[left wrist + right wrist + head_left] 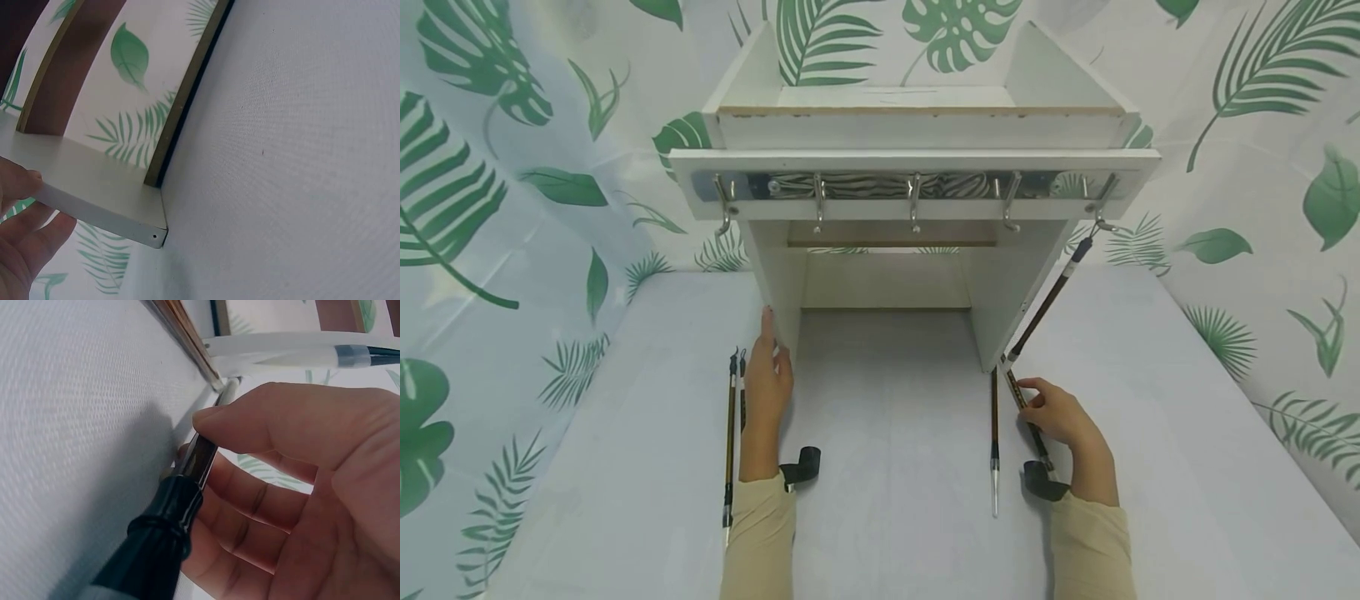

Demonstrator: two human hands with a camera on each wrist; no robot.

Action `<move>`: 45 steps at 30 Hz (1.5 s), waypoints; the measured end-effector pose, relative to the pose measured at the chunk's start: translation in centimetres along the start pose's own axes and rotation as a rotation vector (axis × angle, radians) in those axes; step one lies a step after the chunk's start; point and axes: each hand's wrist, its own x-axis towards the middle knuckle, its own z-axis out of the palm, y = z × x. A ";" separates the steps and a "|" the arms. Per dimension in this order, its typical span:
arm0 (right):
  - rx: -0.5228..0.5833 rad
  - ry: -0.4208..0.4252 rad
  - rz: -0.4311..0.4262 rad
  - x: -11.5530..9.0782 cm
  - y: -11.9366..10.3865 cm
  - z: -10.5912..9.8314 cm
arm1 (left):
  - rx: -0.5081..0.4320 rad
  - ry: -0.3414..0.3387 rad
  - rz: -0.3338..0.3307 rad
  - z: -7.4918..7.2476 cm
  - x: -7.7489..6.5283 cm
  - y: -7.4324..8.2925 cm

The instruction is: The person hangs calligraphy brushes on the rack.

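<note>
A white shelf rack [925, 161] with a row of metal hooks stands on the table. My left hand [767, 379] grips the front edge of its left side panel [100, 219], the thumb on one face and fingers on the other. My right hand [1060, 415] pinches the dark shaft of a writing brush [201, 456] between thumb and fingers, low over the table beside the right panel. Another brush [1051, 302] hangs tip down by its loop from the rightmost hook [1103, 200]. Its pale tip reaches near the held brush's upper end.
One brush [995, 442] lies on the table [887, 467] by the right panel's foot. Two more, a long brush [730, 442] and a partly hidden brush [742, 392], lie left of my left arm. Leaf-patterned sheeting [1262, 150] surrounds the table at the back and sides.
</note>
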 end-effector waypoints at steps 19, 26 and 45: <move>0.050 0.108 -0.104 -3.1 0.1 -5.0 | -0.038 0.013 0.043 1.1 0.3 0.5; 0.040 0.208 -0.158 -4.5 -0.8 -6.7 | -0.011 0.014 0.043 0.9 0.3 0.9; 0.115 0.488 -0.241 -7.4 -2.1 -7.0 | -0.012 0.020 0.023 0.0 -0.2 0.2</move>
